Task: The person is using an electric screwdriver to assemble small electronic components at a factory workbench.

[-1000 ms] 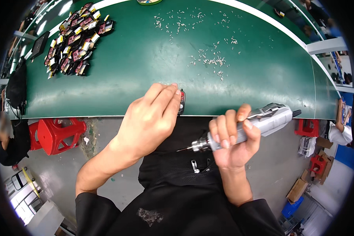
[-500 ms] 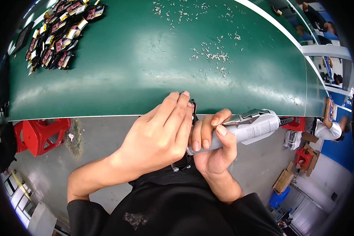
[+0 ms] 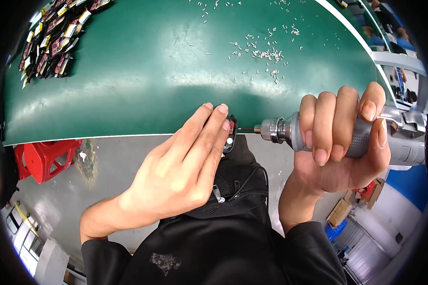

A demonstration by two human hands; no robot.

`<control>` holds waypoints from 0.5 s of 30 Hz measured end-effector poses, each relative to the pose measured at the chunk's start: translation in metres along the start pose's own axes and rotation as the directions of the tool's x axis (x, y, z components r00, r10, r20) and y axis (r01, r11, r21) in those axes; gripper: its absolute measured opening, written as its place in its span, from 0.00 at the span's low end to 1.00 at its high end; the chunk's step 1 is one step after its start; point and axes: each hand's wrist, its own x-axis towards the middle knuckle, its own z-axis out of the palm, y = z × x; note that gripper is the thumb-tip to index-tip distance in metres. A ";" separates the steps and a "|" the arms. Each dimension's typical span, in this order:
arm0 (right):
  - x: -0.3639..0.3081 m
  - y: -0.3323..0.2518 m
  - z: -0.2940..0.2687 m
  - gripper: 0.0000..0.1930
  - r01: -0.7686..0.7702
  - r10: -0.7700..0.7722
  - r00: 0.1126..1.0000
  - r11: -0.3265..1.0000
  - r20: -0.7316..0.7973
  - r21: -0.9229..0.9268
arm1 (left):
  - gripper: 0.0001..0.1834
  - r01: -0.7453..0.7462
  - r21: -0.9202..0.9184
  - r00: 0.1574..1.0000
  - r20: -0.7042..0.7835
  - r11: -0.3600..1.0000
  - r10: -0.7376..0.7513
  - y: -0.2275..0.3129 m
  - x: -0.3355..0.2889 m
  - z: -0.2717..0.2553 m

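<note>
My left hand point(image 3: 183, 164) holds a small black part with red inside point(image 3: 230, 134) at the near edge of the green table point(image 3: 128, 90); the fingers cover most of the part. In my right hand point(image 3: 340, 142) lies a grey electric screwdriver point(image 3: 366, 135), gripped sideways. Its thin bit point(image 3: 246, 128) points left and touches the side of the small part.
A pile of similar black and red parts point(image 3: 52, 40) lies at the table's far left. Several small white screws point(image 3: 266, 52) are scattered at the far middle. A red stool point(image 3: 45, 156) stands on the floor to the left. Cardboard boxes point(image 3: 340, 211) sit lower right.
The view has closed in on my hands. My right hand swung the screwdriver up and level, bringing its bit against the part that my left hand holds at the table edge.
</note>
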 end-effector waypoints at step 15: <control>0.002 0.012 -0.005 0.09 -0.057 0.056 0.998 0.998 0.007 0.015 | 0.21 0.065 -0.077 0.997 -0.038 0.995 -0.068 0.001 -0.002 0.004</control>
